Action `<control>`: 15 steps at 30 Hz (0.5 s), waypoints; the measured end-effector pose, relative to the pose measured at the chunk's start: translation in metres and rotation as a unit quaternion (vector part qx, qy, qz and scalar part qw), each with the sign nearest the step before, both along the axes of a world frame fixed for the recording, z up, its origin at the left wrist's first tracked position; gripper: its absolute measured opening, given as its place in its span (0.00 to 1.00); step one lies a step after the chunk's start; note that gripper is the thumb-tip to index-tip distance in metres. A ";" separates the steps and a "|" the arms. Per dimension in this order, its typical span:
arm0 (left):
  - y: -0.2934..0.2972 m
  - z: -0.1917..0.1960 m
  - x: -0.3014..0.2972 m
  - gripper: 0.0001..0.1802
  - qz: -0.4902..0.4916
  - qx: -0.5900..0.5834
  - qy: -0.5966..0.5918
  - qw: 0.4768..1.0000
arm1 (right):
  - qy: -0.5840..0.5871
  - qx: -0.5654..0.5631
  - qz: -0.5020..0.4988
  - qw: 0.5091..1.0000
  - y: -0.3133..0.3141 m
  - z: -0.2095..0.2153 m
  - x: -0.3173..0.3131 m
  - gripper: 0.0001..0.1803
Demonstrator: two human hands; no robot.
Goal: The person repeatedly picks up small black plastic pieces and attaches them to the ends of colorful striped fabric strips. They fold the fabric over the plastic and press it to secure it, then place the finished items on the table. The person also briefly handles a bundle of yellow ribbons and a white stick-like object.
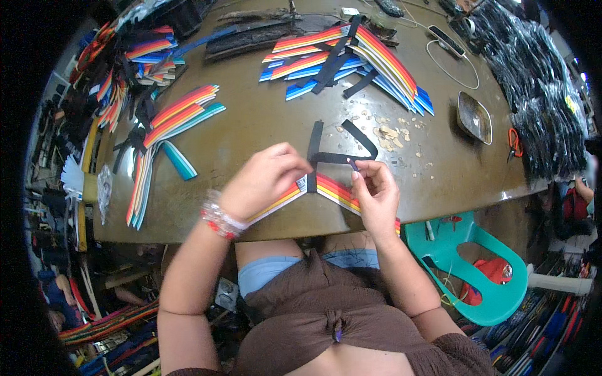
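In front of me on the table lies a striped strap [339, 193] in red, orange, yellow and white, bent into an upside-down V. A black webbing strip [315, 141] crosses its peak, and another black strip [358, 135] joins it in a bent loop. Beside the peak, next to a small white label [301, 184], my left hand [266, 178] has its fingertips closed; what they hold is hidden. Right of the peak, my right hand [377, 193] pinches a small dark piece between thumb and finger, too small to name.
Striped strap bundles lie at the left [179, 116] and far middle [351, 59]. A metal dish [474, 117] and orange-handled scissors [515, 143] sit at right, near plastic-wrapped stacks [536, 81]. Small tan scraps [389, 135] lie mid-table. A green plastic stool [508, 285] stands by the table edge.
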State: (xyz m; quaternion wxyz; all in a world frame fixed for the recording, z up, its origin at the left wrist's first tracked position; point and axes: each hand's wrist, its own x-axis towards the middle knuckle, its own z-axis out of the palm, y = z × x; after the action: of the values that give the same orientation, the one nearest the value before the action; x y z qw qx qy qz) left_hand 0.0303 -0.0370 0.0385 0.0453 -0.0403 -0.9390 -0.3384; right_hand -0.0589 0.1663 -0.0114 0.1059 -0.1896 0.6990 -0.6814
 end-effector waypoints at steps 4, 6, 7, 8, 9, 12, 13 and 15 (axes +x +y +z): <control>0.044 -0.039 -0.011 0.11 0.184 -0.041 0.078 0.979 | 0.004 0.015 -0.018 1.000 -0.013 -0.007 -0.005 0.06; 0.051 -0.054 -0.016 0.10 0.216 -0.080 0.116 0.966 | -0.016 -0.057 -0.034 0.998 -0.021 -0.008 -0.009 0.06; 0.052 -0.059 -0.017 0.09 0.220 -0.092 0.110 0.965 | 0.000 -0.019 -0.042 0.999 -0.023 -0.008 -0.009 0.06; 0.051 -0.063 -0.018 0.08 0.219 -0.106 0.120 0.963 | 0.017 0.016 -0.037 0.999 -0.024 -0.009 -0.009 0.05; 0.048 -0.065 -0.019 0.08 0.235 -0.075 0.129 0.960 | 0.014 0.072 -0.033 0.997 -0.026 -0.010 -0.007 0.05; 0.041 -0.069 -0.017 0.07 0.245 0.032 0.153 0.957 | 0.176 0.169 0.020 0.969 -0.024 -0.010 -0.004 0.05; 0.040 -0.071 -0.017 0.07 0.254 0.043 0.152 0.954 | 0.190 0.172 0.025 0.966 -0.025 -0.009 -0.003 0.05; 0.039 -0.075 -0.019 0.07 0.252 0.061 0.178 0.949 | 0.177 0.181 0.040 0.966 -0.025 -0.008 -0.002 0.06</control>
State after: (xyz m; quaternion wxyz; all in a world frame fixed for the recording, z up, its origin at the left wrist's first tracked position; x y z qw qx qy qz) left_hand 0.0117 0.0021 -0.0361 0.2979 0.1411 -0.8730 -0.3596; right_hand -0.0613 0.1411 -0.0194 0.0401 -0.3129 0.8103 -0.4939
